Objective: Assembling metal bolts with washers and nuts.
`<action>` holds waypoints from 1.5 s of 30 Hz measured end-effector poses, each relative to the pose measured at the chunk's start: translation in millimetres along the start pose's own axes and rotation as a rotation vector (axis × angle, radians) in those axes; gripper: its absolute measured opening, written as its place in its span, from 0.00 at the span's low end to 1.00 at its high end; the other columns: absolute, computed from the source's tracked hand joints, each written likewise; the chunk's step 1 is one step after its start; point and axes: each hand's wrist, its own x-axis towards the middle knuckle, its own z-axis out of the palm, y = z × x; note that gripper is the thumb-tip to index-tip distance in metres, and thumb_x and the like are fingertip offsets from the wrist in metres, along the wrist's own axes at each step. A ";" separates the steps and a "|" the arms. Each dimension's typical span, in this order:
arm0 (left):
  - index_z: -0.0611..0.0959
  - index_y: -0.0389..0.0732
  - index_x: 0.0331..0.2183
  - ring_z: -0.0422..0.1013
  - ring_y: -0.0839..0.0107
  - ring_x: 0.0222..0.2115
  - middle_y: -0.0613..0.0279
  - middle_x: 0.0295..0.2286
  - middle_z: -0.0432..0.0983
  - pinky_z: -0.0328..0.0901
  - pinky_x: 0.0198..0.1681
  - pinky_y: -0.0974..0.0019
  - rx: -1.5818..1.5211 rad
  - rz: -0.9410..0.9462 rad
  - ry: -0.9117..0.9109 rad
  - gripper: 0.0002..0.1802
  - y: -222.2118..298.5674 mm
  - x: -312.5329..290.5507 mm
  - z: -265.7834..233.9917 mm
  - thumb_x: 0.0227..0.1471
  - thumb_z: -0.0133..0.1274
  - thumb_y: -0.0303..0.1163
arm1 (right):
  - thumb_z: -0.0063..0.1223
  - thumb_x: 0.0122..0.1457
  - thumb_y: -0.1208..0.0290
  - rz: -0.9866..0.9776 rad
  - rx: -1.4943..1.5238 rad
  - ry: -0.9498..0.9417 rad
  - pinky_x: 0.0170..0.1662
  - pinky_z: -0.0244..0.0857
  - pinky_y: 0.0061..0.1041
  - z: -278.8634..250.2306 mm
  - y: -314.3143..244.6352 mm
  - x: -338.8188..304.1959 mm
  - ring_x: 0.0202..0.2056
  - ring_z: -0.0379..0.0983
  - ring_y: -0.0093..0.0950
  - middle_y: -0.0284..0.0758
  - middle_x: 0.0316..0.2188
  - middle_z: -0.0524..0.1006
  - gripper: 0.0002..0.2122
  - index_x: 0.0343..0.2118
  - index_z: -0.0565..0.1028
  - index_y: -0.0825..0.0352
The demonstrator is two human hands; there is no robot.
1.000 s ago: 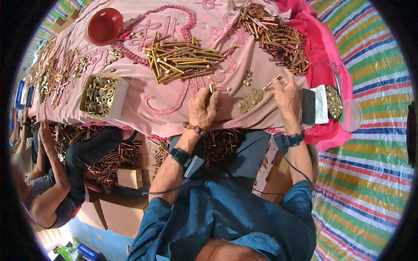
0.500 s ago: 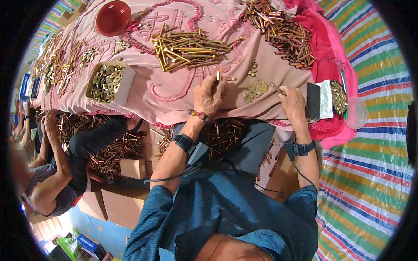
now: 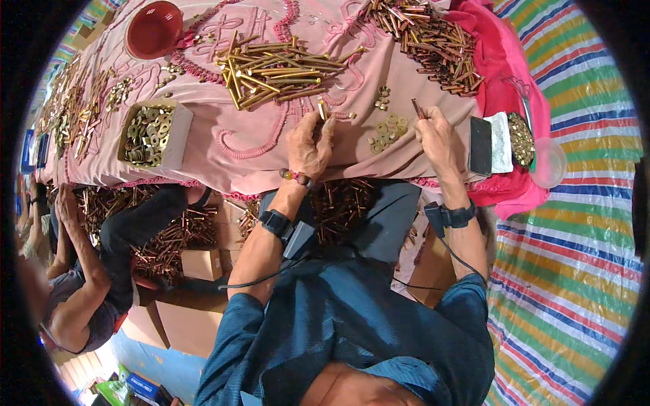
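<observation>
My left hand [image 3: 310,147] is closed over the pink cloth, pinching a short, brass-coloured bolt-like piece [image 3: 322,108] that sticks up past the fingertips. To its right, my right hand [image 3: 437,139] grips a thin copper-coloured bolt [image 3: 416,108], its tip pointing up and away from me. Between the hands lie several flat yellowish washers [image 3: 388,132] and, just beyond them, a small cluster of nuts [image 3: 382,99]. Beyond my left hand spreads a heap of long gold-coloured bolts [image 3: 277,71]. Inside both grips, the rest of each piece is hidden by fingers.
A carton [image 3: 177,139] of washers stands left, with a red bowl [image 3: 154,30] behind it. Copper-coloured bolts [image 3: 440,54] are piled far right. A black tray [image 3: 480,145] and a dish of small nuts [image 3: 521,140] sit at the right edge. Another person [image 3: 78,277] sits at left.
My right hand has lifted away from beside the washers, and its bolt now points more upright. My left hand keeps its piece. The whole view has shifted slightly.
</observation>
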 end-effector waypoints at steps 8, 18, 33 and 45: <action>0.83 0.38 0.37 0.76 0.58 0.22 0.53 0.23 0.76 0.68 0.27 0.60 0.009 0.046 -0.036 0.07 1.6 1.8 -3.1 0.58 0.61 0.30 | 0.60 0.58 0.56 -0.020 -0.359 -0.008 0.37 0.70 0.36 24.6 -5.9 10.6 0.32 0.78 0.37 0.44 0.28 0.81 0.18 0.39 0.79 0.68; 0.82 0.37 0.37 0.77 0.54 0.24 0.50 0.24 0.77 0.69 0.27 0.58 0.030 0.106 -0.006 0.07 6.4 0.8 -5.9 0.56 0.61 0.27 | 0.66 0.55 0.59 0.009 -0.267 -0.065 0.30 0.68 0.35 30.9 6.0 22.3 0.23 0.74 0.34 0.40 0.20 0.77 0.16 0.34 0.80 0.70; 0.82 0.37 0.40 0.76 0.50 0.28 0.50 0.28 0.77 0.69 0.31 0.56 0.007 0.232 -0.068 0.09 3.7 2.3 -8.0 0.54 0.60 0.25 | 0.68 0.60 0.65 0.219 0.843 -0.364 0.15 0.45 0.14 78.9 -88.5 -1.9 0.14 0.55 0.08 0.20 0.19 0.70 0.09 0.32 0.79 0.63; 0.83 0.38 0.39 0.75 0.49 0.28 0.50 0.28 0.76 0.68 0.30 0.54 0.015 0.201 -0.070 0.09 9.5 2.5 -10.0 0.54 0.60 0.26 | 0.70 0.57 0.62 -0.066 0.483 -0.177 0.27 0.58 0.14 99.5 -78.2 1.5 0.24 0.63 0.10 0.21 0.22 0.74 0.12 0.29 0.78 0.65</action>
